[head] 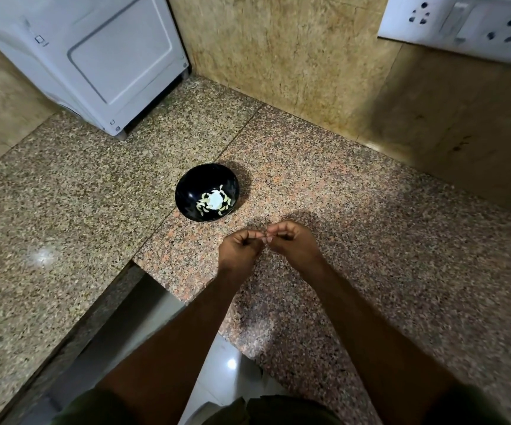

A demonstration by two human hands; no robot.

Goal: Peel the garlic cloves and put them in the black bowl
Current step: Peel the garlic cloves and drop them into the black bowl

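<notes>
Two hands meet above the speckled granite countertop (355,210), fingertips touching over the front part of the slab. The left hand (240,246) and the right hand (291,242) both have their fingers curled inward, pinching a small pale piece between them — presumably a garlic clove (265,238), though it is too small and too hidden by the fingers to be sure. The black bowl (206,193) stands on the counter just beyond and slightly to the left of the hands, near them but not touching. Inside it lie several peeled garlic cloves (226,204) ranged around a pale round patch at the bottom — whether that is a garlic piece or a reflection cannot be told. A white appliance (95,56) stands at the far left corner of the counter against the stone wall; a white socket-and-switch plate (462,26) is fixed on the wall at upper right.
</notes>
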